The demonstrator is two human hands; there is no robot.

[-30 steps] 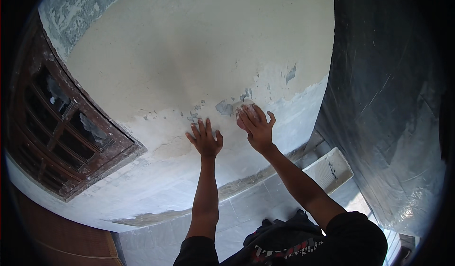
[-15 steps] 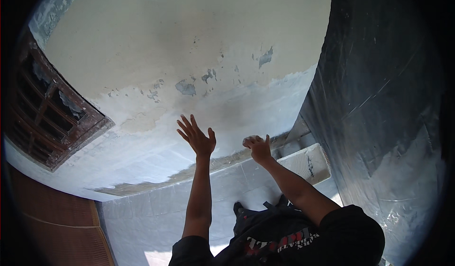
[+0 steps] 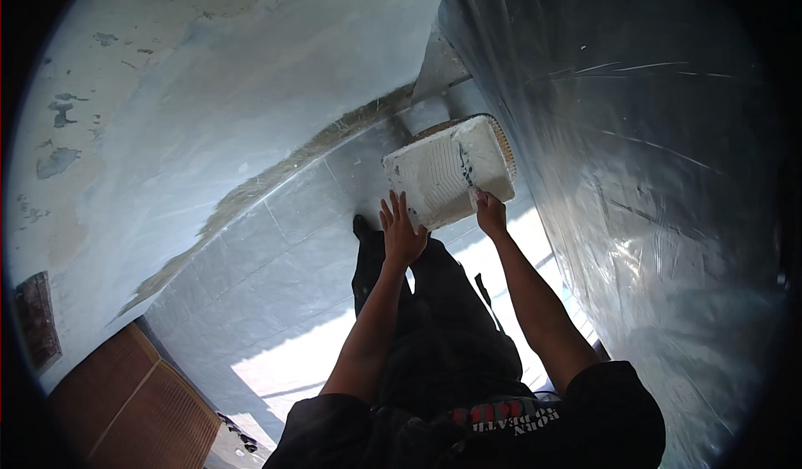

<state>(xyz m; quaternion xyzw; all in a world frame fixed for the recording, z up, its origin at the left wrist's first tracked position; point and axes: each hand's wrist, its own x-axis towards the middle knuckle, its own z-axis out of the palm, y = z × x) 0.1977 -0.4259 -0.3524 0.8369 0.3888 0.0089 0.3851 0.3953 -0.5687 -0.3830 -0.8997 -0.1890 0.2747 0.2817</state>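
A whitish, paint-caked roller tray (image 3: 434,177) with a ribbed surface and a dark streak lies ahead, by the foot of the wall. My left hand (image 3: 403,239) is held above its near left corner, open with the fingers stretched out; I cannot tell if it touches the tray. Over the tray's near right side, my right hand (image 3: 491,214) is closed, with a small pale thing showing at its fingertips. Most of that thing is hidden, so its kind is unclear.
A peeling, partly whitened wall (image 3: 217,76) rises on the left. Clear plastic sheeting (image 3: 635,177) hangs along the right. Grey sheet-like covering (image 3: 251,260) lies on the floor, with bright sunlit patches. A brown slatted panel (image 3: 134,402) stands at lower left.
My view has swung down and right, from the wall toward the tray. Both hands have come down from in front of the wall to the tray. My left hand stays open, my right hand closed.
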